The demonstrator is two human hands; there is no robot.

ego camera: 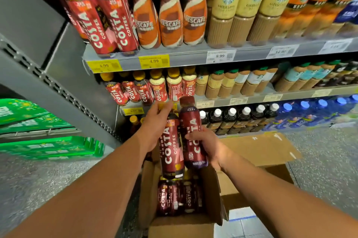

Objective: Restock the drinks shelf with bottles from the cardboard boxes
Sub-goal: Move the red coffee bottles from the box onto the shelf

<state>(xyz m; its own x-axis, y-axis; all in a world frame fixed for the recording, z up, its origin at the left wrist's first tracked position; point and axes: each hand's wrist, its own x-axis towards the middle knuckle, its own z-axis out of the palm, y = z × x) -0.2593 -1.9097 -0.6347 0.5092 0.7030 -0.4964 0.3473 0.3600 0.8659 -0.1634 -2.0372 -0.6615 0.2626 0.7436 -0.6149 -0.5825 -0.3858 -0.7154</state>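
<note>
My left hand (155, 123) grips the top of a dark red Costa coffee bottle (171, 152), its cap hidden under my fingers. My right hand (208, 144) holds a second Costa bottle (191, 127) with a maroon cap by its lower body. Both bottles hang upright side by side, above an open cardboard box (213, 195) on the floor that holds several more Costa bottles (178, 197). Ahead stands the drinks shelf (184, 56); its middle tier has a row of yellow-capped Costa bottles (143, 88).
Nescafe (170, 15) and Starbucks bottles (240, 9) fill the top tier. Dark white-capped bottles (242, 119) and blue water bottles (310, 114) line the bottom tier. Another cardboard box (261, 150) lies to the right. Green crates (48, 146) are stacked at left beside a grey shelf upright (58, 86).
</note>
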